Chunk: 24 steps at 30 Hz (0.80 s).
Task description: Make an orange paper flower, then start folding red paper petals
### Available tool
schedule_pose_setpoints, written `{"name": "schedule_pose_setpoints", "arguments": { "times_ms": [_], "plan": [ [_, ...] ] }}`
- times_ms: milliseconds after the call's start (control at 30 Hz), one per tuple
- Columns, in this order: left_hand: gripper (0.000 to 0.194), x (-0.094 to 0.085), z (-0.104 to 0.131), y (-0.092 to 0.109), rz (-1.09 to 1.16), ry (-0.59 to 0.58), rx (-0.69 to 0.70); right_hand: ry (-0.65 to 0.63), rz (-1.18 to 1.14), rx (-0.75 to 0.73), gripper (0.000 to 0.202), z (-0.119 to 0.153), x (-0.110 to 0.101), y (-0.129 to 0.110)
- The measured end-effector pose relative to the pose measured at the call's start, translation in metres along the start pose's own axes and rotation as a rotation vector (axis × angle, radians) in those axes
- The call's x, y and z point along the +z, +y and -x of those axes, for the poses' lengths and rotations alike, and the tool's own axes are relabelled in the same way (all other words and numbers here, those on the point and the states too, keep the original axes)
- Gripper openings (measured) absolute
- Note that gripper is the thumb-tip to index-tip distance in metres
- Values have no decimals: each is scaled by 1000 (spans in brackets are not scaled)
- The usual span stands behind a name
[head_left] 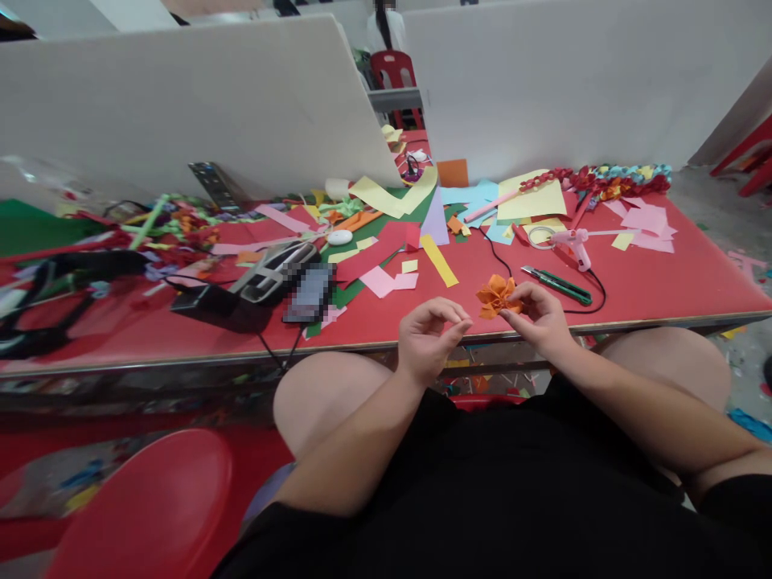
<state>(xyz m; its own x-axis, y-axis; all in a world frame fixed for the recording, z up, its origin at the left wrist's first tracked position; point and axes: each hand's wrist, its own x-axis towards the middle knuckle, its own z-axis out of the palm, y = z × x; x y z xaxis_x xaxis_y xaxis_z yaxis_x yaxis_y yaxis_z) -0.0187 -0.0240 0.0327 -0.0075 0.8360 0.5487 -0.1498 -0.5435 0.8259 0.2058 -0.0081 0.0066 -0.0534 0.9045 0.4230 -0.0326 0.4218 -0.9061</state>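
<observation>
An orange folded-paper flower is pinched between the thumb and fingers of my right hand, above the front edge of the red table. Just left of the flower, apart from it, is my left hand, its thumb and fingertips pressed together; anything between them is too small to make out. A pink glue gun with a black cord and a green cutter lie to the right, beyond my right hand.
Coloured paper pieces, a phone, a black box and a white mouse-like object lie leftward. White boards stand behind. A person is beyond the gap. A red stool stands lower left.
</observation>
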Motion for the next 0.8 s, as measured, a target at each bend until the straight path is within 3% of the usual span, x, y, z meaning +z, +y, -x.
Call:
{"name": "schedule_pose_setpoints", "arguments": {
  "times_ms": [167, 400, 533, 667, 800],
  "plan": [
    [43, 0, -3, -9, 100, 82, -60, 12, 26, 4, 41, -1, -1, -1],
    [39, -2, 0, -13, 99, 81, -76, 11, 37, -16, 37, -3, -2, -3],
    [46, -1, -1, -13, 93, 93, -60, 6, 45, -19, 35, -2, -3, -4],
    [46, -2, -4, -9, 140, 182, -12, -3, 68, -15, 32, -3, -5, -3],
    [51, -13, -11, -2, 196, 177, -27, -1, 60, 0, 31, -4, -5, 1]
  ]
}}
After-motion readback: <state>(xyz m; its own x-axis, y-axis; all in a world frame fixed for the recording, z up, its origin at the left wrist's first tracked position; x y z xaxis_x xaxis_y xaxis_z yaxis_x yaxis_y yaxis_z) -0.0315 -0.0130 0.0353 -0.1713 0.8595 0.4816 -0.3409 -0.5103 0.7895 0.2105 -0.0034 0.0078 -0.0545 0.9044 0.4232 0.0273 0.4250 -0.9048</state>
